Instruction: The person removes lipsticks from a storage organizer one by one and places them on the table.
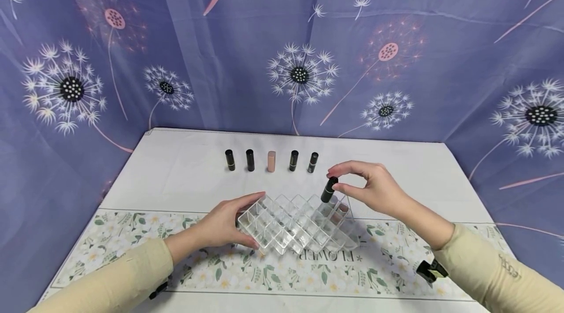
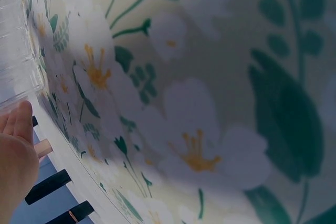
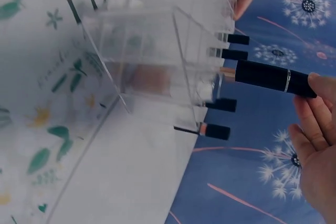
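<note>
A clear acrylic lipstick organizer (image 1: 286, 227) with diamond-shaped compartments lies across the floral strip. Its left end is gripped by my left hand (image 1: 223, 222), thumb on the near side and fingers on the far side. My right hand (image 1: 378, 188) pinches a black lipstick tube (image 1: 328, 190) with a thin silver band, tilted over the organizer's far right corner. In the right wrist view, the tube's (image 3: 262, 77) lower end is right at the compartment openings. A pinkish lipstick (image 1: 342, 209) sits inside a compartment at the right end.
Behind the organizer several lipsticks stand upright in a row, including a rose-gold tube (image 1: 271, 161) and a black tube (image 1: 230, 160) at the left end. A white table (image 1: 185, 166) carries the flower-printed strip (image 1: 132, 239). A purple dandelion curtain (image 1: 238, 68) encloses the back and sides.
</note>
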{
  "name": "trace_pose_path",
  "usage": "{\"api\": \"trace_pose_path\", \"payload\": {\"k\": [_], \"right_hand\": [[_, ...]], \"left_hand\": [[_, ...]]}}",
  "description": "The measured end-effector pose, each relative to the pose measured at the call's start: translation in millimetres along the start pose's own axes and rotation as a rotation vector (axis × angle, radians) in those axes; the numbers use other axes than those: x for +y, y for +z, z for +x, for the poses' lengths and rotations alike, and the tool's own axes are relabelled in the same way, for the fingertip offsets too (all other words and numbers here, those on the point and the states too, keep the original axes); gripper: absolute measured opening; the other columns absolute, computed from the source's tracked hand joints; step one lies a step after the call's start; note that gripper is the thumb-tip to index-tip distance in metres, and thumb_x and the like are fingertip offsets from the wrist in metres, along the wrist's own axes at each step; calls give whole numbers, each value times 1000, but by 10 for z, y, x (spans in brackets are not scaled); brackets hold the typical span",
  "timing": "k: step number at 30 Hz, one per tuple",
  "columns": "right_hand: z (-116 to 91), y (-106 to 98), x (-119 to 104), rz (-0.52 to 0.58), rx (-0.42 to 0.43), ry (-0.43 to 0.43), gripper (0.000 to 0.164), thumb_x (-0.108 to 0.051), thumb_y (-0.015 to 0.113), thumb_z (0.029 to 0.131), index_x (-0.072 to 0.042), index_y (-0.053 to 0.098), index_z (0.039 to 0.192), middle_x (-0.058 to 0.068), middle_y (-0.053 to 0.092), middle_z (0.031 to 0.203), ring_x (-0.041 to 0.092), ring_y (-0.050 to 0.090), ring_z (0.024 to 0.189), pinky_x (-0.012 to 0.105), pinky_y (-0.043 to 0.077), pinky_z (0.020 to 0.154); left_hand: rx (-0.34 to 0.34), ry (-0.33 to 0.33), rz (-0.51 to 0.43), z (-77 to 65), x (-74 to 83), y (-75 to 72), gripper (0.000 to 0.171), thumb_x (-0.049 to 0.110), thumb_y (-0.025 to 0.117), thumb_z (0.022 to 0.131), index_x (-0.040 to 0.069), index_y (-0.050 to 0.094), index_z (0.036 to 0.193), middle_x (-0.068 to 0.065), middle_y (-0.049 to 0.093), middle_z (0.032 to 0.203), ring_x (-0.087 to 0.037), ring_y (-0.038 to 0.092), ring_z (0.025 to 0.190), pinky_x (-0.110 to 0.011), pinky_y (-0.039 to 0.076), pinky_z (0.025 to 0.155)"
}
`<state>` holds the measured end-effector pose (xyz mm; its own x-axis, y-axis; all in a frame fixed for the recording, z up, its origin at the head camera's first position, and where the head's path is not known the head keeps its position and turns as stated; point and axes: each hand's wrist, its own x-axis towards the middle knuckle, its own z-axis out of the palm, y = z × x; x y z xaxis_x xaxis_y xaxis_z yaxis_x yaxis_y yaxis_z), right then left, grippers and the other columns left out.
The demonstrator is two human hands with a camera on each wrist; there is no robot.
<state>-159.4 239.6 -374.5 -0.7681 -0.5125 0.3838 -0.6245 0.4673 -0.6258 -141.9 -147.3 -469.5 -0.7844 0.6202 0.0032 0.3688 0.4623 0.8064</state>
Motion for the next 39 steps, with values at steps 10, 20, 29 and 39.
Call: {"api": "trace_pose_path", "payload": {"k": [10, 20, 29, 39], "right_hand": [[124, -102, 105, -17, 75, 6, 32, 5, 82, 90, -10, 79, 119, 3, 80, 117, 5, 71, 115, 13, 50, 105], [223, -132, 274, -34, 105, 49, 27, 1, 83, 92, -9, 80, 117, 5, 80, 116, 9, 72, 113, 11, 50, 104], [296, -108, 483, -32, 115, 94, 25, -2, 83, 93, -6, 79, 117, 9, 80, 117, 30, 75, 111, 11, 53, 100], [330, -12, 722, -43, 102, 130, 26, -1, 82, 94, -3, 77, 119, 12, 79, 116, 33, 76, 109, 15, 54, 101]], "left_hand": [[-8, 0, -11, 4, -21, 10, 121, 43, 101, 69, 12, 38, 167, -4, 44, 168, -33, 51, 148, -47, 46, 119], [-4, -14, -25, -4, -4, 18, 121, 41, 102, 67, 15, 39, 167, -6, 46, 167, -31, 52, 147, -44, 46, 119], [-4, -21, -30, -1, 20, 7, 122, 41, 102, 66, 13, 39, 167, -6, 46, 166, -31, 52, 147, -43, 46, 119], [-11, -24, -34, -2, 18, 1, 120, 40, 102, 68, 13, 39, 167, -5, 45, 167, -32, 50, 148, -44, 45, 120]]}}
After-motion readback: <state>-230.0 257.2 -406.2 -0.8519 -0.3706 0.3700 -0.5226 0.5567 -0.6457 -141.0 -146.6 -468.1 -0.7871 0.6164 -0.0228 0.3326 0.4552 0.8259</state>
